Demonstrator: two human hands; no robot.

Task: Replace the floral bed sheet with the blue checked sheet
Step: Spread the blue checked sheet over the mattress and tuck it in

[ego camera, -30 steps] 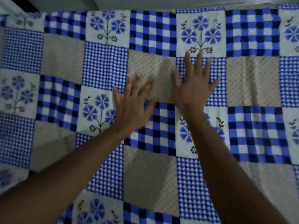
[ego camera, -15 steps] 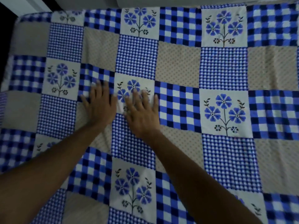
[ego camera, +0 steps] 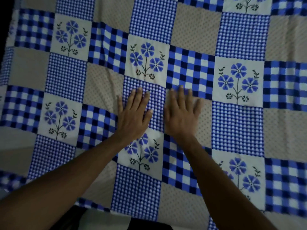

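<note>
The blue checked sheet (ego camera: 237,128), a patchwork of blue gingham, beige dotted and blue-flower squares, lies spread over the whole bed. My left hand (ego camera: 132,117) rests flat on it near the middle, palm down, fingers slightly apart, over a fine-check square. My right hand (ego camera: 181,115) lies flat beside it, a short gap to the right, fingers spread across a beige square and the edge of a large-check square. Neither hand holds any cloth. No floral sheet shows.
The sheet's near edge (ego camera: 93,205) hangs at the bottom, with dark floor (ego camera: 149,224) below it. The left side of the bed drops off into darkness (ego camera: 3,22). Slight wrinkles run through the cloth left of my hands.
Both hands have slid across the sheet, first from the middle to the left, then back toward me and right. The camera view has dropped closer to the near edge.
</note>
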